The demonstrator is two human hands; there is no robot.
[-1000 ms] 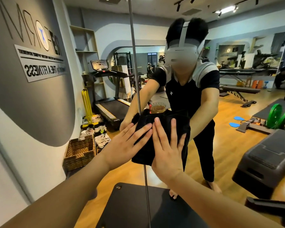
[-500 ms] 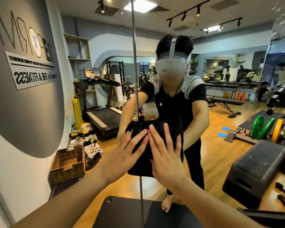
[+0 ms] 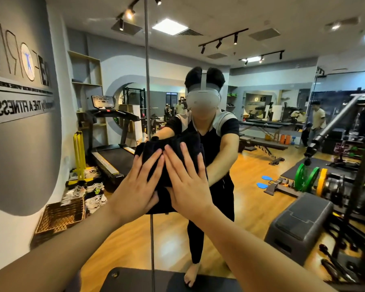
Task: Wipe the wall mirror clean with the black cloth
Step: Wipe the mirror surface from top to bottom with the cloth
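Mirror: wall mirror [image 3: 261, 144], vertical seam, reflects gym with wood floor
Basket: wicker basket [image 3: 60, 216], contents unclear
Hands: left hand [image 3: 138, 186], right hand [image 3: 187, 182] flat, fingers straight, pressing black cloth [image 3: 167, 152]

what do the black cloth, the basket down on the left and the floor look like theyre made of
Black cloth: soft, thick matte fabric, probably towelling; it bunches in folds under both hands.
Basket: woven wicker or rattan, judging by its brown criss-cross weave.
Floor: wood or wood-look laminate, with orange plank lines and a slight sheen.
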